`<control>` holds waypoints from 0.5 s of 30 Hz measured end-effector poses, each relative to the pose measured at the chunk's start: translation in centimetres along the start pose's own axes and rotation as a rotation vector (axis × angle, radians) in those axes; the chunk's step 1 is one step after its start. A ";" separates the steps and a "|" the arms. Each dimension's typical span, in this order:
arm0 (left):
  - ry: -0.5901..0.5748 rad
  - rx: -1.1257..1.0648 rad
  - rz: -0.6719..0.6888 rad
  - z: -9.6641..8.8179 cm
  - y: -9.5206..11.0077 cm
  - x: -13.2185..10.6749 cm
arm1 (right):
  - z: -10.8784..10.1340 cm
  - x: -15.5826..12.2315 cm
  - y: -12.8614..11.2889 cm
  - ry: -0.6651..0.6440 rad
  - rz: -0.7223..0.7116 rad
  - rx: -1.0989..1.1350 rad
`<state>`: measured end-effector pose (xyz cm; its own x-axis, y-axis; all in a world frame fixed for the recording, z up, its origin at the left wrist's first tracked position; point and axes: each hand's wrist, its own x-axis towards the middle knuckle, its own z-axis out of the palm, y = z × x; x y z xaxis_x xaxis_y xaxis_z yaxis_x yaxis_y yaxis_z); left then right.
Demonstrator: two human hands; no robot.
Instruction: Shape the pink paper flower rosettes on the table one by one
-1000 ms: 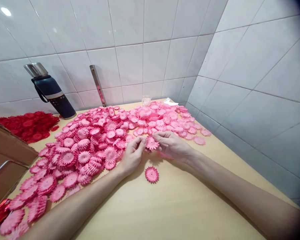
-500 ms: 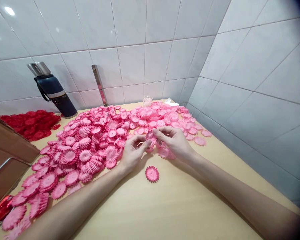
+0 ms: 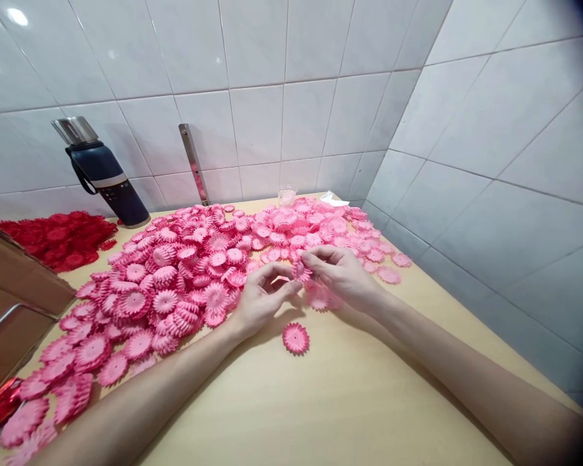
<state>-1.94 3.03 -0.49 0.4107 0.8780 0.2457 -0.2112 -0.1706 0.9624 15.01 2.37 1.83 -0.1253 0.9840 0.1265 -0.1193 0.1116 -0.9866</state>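
Observation:
My left hand and my right hand meet over the near edge of a big heap of pink paper flowers on a pale wooden table. Between the fingertips of both hands sits one small pink flower, pinched from the left and the right. Under my right palm lie a few more pink flowers. A single pink flower lies flat on the bare wood just in front of my hands.
A dark blue flask with a steel cap stands at the back left by a pile of red flowers. A brown cardboard box is at the left edge. A small clear cup stands by the tiled wall.
The flower between my fingers was flat and facing me; now it is turned and bunched smaller. My hands have shifted slightly and the camera has tilted a little.

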 end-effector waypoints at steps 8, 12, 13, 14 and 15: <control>-0.003 -0.246 -0.154 0.0 -0.1 0.0 | 0.6 -0.5 0.3 0.026 -0.241 -0.263; 0.096 -0.229 -0.141 -0.1 0.1 0.1 | 0.4 -0.6 0.1 0.106 -0.263 -0.307; 0.134 -0.221 -0.134 -0.1 0.2 0.2 | 0.3 -0.5 0.0 0.107 -0.256 -0.316; 0.166 -0.213 -0.133 -0.1 0.2 0.2 | 0.1 -0.5 -0.2 0.078 -0.242 -0.327; 0.188 -0.207 -0.137 0.0 0.3 0.2 | 0.0 -0.5 -0.3 0.027 -0.222 -0.339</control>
<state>-1.96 3.18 -0.15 0.2802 0.9573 0.0714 -0.3493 0.0324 0.9364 15.09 1.81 2.03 -0.1063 0.9337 0.3420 0.1914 0.3567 -0.9144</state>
